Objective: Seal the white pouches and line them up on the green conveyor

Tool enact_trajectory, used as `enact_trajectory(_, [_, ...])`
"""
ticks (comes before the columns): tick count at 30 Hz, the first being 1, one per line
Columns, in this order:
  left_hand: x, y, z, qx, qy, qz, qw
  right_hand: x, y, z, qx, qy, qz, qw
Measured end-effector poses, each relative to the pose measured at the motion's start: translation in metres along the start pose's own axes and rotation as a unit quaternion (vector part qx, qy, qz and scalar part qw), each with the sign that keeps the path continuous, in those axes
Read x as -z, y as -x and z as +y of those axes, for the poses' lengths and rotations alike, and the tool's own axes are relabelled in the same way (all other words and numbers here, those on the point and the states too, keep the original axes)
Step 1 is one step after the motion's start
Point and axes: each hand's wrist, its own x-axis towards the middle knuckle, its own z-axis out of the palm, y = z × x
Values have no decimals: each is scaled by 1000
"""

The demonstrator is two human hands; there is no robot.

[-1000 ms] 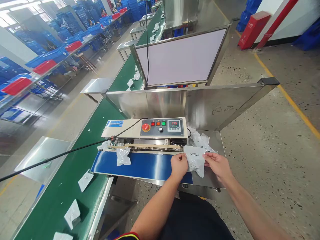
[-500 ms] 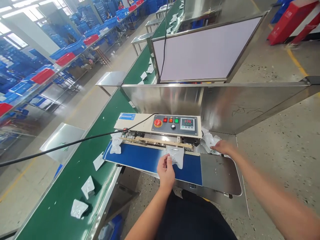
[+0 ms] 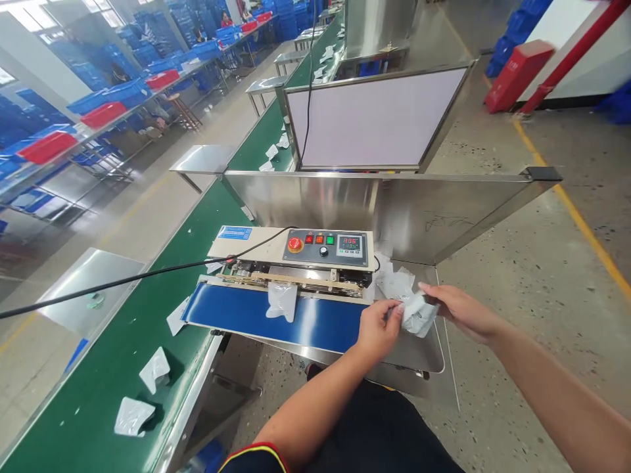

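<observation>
My left hand (image 3: 377, 328) and my right hand (image 3: 456, 307) both pinch a small clear plastic pouch (image 3: 418, 315) above the steel tray (image 3: 434, 351) at the right end of the sealing machine (image 3: 276, 246). Another pouch (image 3: 282, 301) rides on the machine's blue belt (image 3: 236, 315), its top edge under the sealing bar. A pile of loose pouches (image 3: 394, 284) lies on the tray just behind my hands.
A green conveyor belt (image 3: 98, 401) runs along the left with several sealed pouches (image 3: 155, 369) on it. A black cable (image 3: 123, 284) crosses to the machine. A steel partition (image 3: 394, 210) stands behind it. Blue and red crates fill shelves at far left.
My right hand picked a pouch from the pile and my left hand came right to meet it. The earlier pouch travelled left along the blue belt.
</observation>
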Motion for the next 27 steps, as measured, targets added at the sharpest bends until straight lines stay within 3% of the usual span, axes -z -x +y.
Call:
enact_trajectory(2, [-4, 10, -5, 74, 31, 34, 996, -15, 12, 24, 19, -62, 57, 996])
enact_trajectory(7, [2, 27, -25, 168, 55, 90, 980, -44, 10, 100, 17, -18, 243, 970])
enact_trajectory(10, [9, 24, -39, 224, 46, 124, 966, -58, -10, 120, -24, -119, 266, 956])
enact_trajectory(13, [20, 16, -53, 262, 37, 154, 952, -73, -34, 119, -39, -178, 251, 951])
enact_trajectory(20, [55, 14, -72, 265, 52, 216, 938, -102, -71, 95, -45, -139, 191, 971])
enact_trajectory(24, [80, 32, -85, 226, 92, 258, 935, -109, -61, 91, -46, -44, 209, 976])
enact_trajectory(27, [121, 52, -100, 206, 152, 346, 903, -116, -52, 87, -21, 75, 214, 974])
